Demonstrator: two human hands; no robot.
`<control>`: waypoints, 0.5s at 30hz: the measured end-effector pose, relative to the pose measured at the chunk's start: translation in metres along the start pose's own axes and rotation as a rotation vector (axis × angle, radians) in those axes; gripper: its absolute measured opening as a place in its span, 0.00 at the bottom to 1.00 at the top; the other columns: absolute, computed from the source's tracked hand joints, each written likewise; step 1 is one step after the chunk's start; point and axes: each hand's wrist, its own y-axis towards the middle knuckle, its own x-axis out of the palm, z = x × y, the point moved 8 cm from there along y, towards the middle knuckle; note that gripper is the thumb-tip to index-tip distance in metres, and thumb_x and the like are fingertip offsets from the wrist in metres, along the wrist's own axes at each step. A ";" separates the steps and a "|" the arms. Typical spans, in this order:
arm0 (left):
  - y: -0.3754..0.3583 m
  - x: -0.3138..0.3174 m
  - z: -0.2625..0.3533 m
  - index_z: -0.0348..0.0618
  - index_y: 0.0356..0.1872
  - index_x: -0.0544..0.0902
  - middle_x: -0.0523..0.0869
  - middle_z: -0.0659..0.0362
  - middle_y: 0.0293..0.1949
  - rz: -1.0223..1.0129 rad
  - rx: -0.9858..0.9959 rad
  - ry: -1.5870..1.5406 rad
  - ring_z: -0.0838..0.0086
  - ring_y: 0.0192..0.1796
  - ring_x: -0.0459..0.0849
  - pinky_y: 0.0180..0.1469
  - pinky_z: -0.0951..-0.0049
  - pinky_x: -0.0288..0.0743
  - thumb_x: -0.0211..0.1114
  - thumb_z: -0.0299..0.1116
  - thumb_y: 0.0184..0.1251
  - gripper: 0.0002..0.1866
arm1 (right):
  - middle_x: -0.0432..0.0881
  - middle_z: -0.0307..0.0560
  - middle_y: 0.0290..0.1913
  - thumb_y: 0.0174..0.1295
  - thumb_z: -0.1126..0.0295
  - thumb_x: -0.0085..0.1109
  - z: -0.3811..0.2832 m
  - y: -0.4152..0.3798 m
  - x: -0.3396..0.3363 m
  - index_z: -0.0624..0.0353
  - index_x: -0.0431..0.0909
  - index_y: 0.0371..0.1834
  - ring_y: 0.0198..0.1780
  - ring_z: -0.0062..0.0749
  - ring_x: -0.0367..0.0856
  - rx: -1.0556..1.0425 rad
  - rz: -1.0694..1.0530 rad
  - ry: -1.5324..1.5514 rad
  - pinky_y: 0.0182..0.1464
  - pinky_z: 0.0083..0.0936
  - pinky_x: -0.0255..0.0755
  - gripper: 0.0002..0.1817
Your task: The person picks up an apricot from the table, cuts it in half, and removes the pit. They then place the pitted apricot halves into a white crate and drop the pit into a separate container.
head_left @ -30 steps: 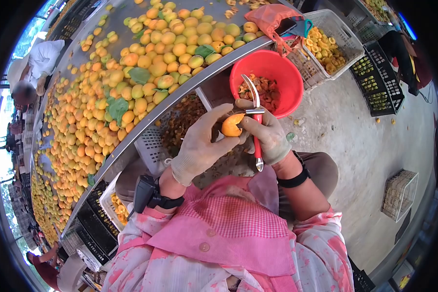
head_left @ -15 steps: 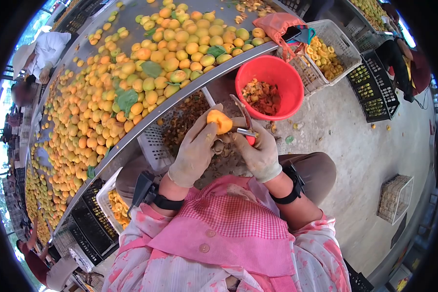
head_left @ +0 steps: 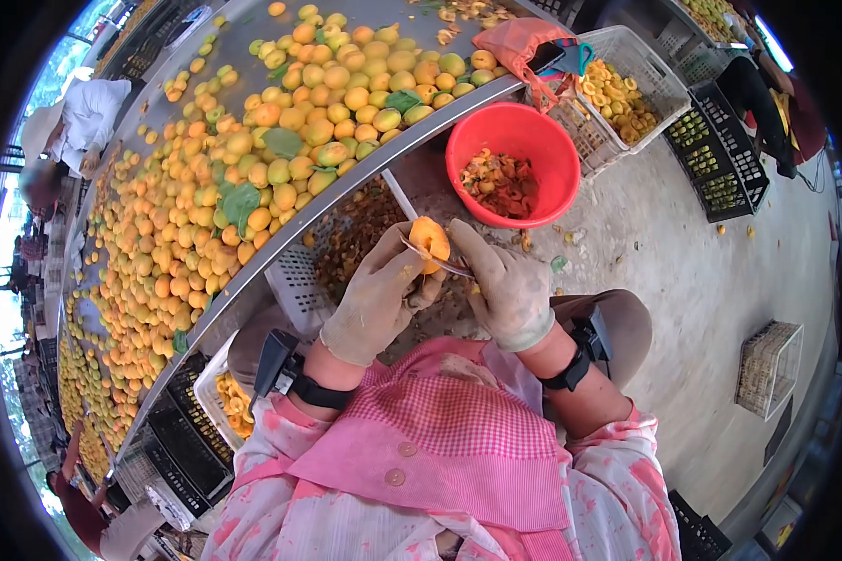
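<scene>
My left hand (head_left: 376, 294), in a pale, stained glove, holds an orange apricot (head_left: 430, 241) between thumb and fingers. The fruit looks cut, with a hollow in its flesh. Closed in my right hand (head_left: 510, 290), gloved likewise, is a small knife (head_left: 454, 268). Its thin blade passes under and against the apricot's lower side, while the handle is hidden by my fingers. Both hands meet above a white crate (head_left: 295, 285) of brownish scraps. Just beyond them stands a red bucket (head_left: 566, 168) with cut fruit pieces inside.
A metal table (head_left: 323, 201) heaped with apricots and some leaves runs along the left. Behind the bucket, a pale crate (head_left: 650, 131) holds halved fruit, and an orange bag (head_left: 515, 42) lies at the table's edge. Black crates (head_left: 734, 154) stand right. Other people work at both sides.
The knife has swung from pointing up to lying across beneath the apricot, its red handle now covered. My right hand has turned over it. The apricot shows more of its cut flesh.
</scene>
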 end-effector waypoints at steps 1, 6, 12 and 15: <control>0.002 0.002 -0.002 0.32 0.44 0.80 0.79 0.50 0.42 -0.062 -0.090 0.004 0.64 0.39 0.82 0.40 0.73 0.77 0.64 0.18 0.61 0.10 | 0.79 0.48 0.31 0.45 0.73 0.63 0.000 0.000 -0.001 0.60 0.67 0.69 0.31 0.44 0.82 -0.004 -0.010 -0.032 0.33 0.38 0.75 0.40; -0.008 0.018 -0.028 0.31 0.45 0.79 0.76 0.57 0.38 -0.057 -0.472 -0.666 0.77 0.34 0.76 0.36 0.79 0.72 0.60 0.22 0.66 0.09 | 0.77 0.46 0.29 0.47 0.73 0.61 0.004 -0.004 -0.001 0.61 0.67 0.69 0.30 0.41 0.81 -0.038 0.026 -0.054 0.31 0.35 0.75 0.39; -0.015 0.025 -0.034 0.32 0.42 0.78 0.76 0.57 0.38 -0.098 -0.741 -0.866 0.77 0.35 0.75 0.37 0.77 0.72 0.62 0.22 0.64 0.07 | 0.76 0.45 0.27 0.46 0.73 0.60 0.019 -0.014 0.000 0.62 0.67 0.69 0.28 0.40 0.80 -0.017 0.039 -0.102 0.30 0.34 0.74 0.39; 0.000 0.021 -0.008 0.32 0.41 0.78 0.78 0.53 0.42 -0.239 -0.303 -0.187 0.67 0.39 0.79 0.41 0.73 0.75 0.61 0.21 0.64 0.06 | 0.76 0.44 0.26 0.46 0.73 0.60 0.014 -0.010 -0.003 0.63 0.67 0.69 0.28 0.40 0.80 -0.014 0.036 -0.079 0.30 0.34 0.74 0.39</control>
